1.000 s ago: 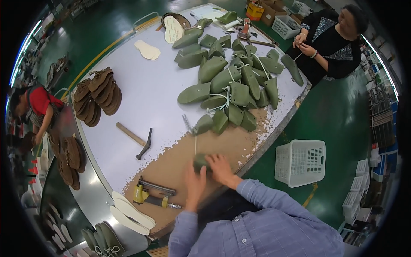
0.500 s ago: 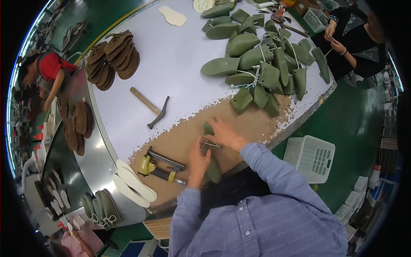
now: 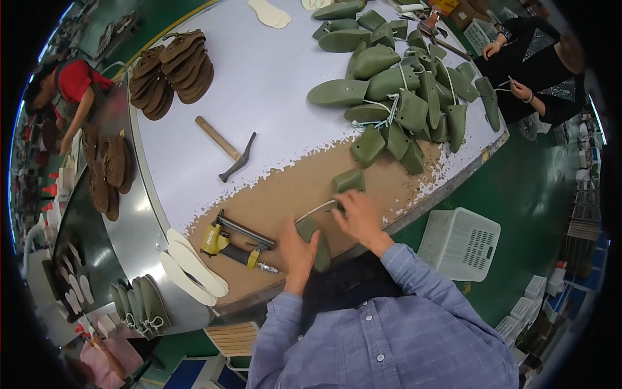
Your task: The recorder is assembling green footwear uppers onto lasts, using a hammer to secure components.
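Observation:
Near the front edge of the table my left hand [image 3: 297, 249] is closed round a green shoe last [image 3: 317, 247], its thumb along the last's side. A white cord [image 3: 317, 209] arcs from that last to the fingers of my right hand [image 3: 360, 219], which pinch it; the fingertips are slightly blurred. Just beyond my right hand a second green last piece [image 3: 348, 181] rests on the brown patch of the table. To the left of my left hand lies a yellow and black air stapler [image 3: 234, 242].
A hammer [image 3: 223, 146] lies mid-table. Green lasts with cords [image 3: 395, 84] are heaped at the far right, brown shoe uppers [image 3: 188, 65] at the far left. Pale insoles [image 3: 194, 269] lie at the near left. A white basket [image 3: 459, 245] stands right of the table. Other people work nearby.
My right hand has moved right, away from the left, drawing the cord out in an arc. The green piece once under my right fingers now stands apart, farther off.

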The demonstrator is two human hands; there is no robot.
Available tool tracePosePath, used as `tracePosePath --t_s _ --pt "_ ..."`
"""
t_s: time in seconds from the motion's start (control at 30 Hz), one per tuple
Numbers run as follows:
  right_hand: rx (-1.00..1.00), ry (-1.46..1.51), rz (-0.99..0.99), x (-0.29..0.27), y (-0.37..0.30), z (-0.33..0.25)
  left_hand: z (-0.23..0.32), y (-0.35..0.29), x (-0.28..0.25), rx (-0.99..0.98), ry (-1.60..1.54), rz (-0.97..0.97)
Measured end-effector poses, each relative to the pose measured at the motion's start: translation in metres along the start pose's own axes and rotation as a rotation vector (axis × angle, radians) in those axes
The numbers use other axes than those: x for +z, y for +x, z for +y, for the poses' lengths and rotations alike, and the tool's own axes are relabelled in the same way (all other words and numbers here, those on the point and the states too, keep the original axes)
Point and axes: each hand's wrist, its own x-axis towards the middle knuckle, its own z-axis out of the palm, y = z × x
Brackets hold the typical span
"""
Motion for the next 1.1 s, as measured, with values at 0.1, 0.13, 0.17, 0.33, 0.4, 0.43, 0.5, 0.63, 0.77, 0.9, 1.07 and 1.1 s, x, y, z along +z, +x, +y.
tracePosePath --t_s 0.1,0.13,0.17,0.33,0.4,0.43,0.5,0.63,0.77,0.9,1.07,1.1 --pt "-0.035 -0.133 -0.370 0.028 -0.029 0.010 0.003 0.007 0.002 0.075 -0.022 -0.016" --pt "-0.019 -0.053 -0.309 0.036 -0.033 0.023 0.003 0.007 0.002 0.101 -0.024 0.002" --pt "-0.001 0.014 -0.239 0.036 -0.032 0.036 0.003 0.007 0.007 0.107 -0.054 -0.016" --pt "-0.022 -0.031 -0.211 0.024 -0.041 0.044 -0.010 -0.005 0.005 0.114 -0.093 0.024" --pt "0.008 -0.032 -0.274 0.026 -0.048 0.048 -0.010 -0.009 0.006 0.058 -0.153 -0.021" --pt "0.025 -0.046 -0.290 0.025 -0.047 0.044 -0.016 -0.008 0.010 0.097 -0.153 -0.033" --pt "0.195 -0.072 -0.381 0.031 -0.043 0.046 -0.008 0.004 0.010 0.173 -0.185 0.003" --pt "0.429 0.065 -0.234 0.017 -0.032 0.043 0.034 0.025 -0.028 0.533 -0.050 0.117" --pt "0.622 0.864 -0.030 -0.011 -0.015 0.027 0.051 0.032 -0.028 0.703 0.127 0.072" --pt "0.374 0.746 -0.019 -0.035 -0.009 0.010 0.062 0.039 0.005 0.526 -0.141 0.071" --pt "0.218 0.619 -0.078 -0.078 -0.011 -0.057 0.035 0.049 0.057 0.769 0.119 -0.106" --pt "0.169 0.649 -0.088 -0.090 -0.007 -0.069 0.036 0.051 0.051 0.790 0.117 -0.118"
